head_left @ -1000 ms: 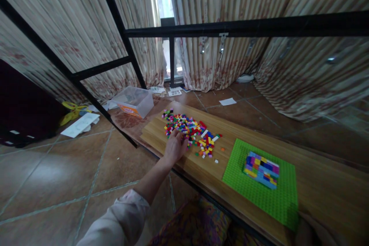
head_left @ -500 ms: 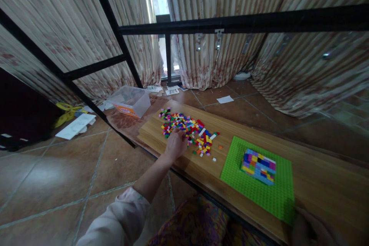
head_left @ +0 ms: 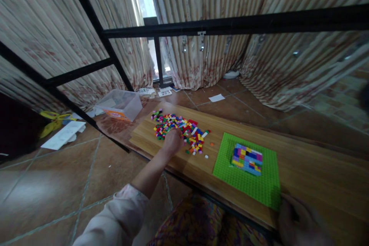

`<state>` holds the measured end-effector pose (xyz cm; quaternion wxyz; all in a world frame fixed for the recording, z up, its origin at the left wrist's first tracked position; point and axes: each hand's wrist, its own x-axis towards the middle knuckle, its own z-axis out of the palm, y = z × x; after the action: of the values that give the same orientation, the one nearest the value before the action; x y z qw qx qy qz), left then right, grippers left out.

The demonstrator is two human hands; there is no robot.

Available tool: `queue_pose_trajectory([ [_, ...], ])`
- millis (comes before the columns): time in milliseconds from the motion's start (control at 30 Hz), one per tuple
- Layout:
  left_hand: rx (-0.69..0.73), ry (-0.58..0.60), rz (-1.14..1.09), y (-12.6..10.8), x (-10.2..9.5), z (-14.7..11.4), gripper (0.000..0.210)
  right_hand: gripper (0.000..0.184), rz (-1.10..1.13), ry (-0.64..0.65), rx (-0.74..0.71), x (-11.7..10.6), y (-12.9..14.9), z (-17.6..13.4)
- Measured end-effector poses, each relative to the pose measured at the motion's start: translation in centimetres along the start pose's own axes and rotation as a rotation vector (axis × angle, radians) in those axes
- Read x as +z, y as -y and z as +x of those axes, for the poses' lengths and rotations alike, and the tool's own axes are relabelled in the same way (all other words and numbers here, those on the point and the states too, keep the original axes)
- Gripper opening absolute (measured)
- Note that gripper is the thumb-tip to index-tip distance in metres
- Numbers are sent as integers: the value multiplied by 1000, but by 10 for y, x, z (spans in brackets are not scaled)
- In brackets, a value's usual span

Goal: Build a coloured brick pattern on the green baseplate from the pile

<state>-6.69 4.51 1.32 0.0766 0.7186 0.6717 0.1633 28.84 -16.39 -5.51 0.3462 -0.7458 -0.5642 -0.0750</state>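
Head camera, one view only, so depth is guesswork for me. Left hand (head_left: pixel 173 141) is at the near side of a loose pile of small multicoloured plastic bricks (head_left: pixel 167 123) on a long light-brown wooden tabletop (head_left: pixel 311 169). Fingertips point into the pile and the back of the hand hides them; can't tell if they're spread, pressed together or pinching a brick.

Right hand (head_left: pixel 300 215) is dark and blurred, fingers curled, by the near right corner of a flat green studded plastic baseplate (head_left: pixel 245 192). Touching the corner or just beside it, can't tell; no grip readable. On the baseplate sits a low rectangular block of mixed-colour plastic bricks (head_left: pixel 248 159).

Risks as I judge them:
- Left fingers could come away with two bricks or the wrong colour: pile is dense and pieces are tiny.
- A sweep of that wrist could push strays, like the single small white brick (head_left: pixel 206 157), off the near edge; nothing I see there would stop them.
- A knock from the right hand could slide the baseplate, since I see nothing fixing it down.
- Uneven pressing could pop bricks off the block if its studs aren't fully seated; can't verify from here.
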Motion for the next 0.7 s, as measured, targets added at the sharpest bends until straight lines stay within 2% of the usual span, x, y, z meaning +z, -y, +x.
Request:
queue_pose_trajectory([
  [100,15,11,29,-1,1,5,16,39,-121,-8,12,-1,10,2],
  [467,79,-25,151,0,0,9,12,39,-127,-12,47,2,13,0],
  [700,-15,-38,115,-11,-19,1,13,37,-110,-46,22,7,12,0],
])
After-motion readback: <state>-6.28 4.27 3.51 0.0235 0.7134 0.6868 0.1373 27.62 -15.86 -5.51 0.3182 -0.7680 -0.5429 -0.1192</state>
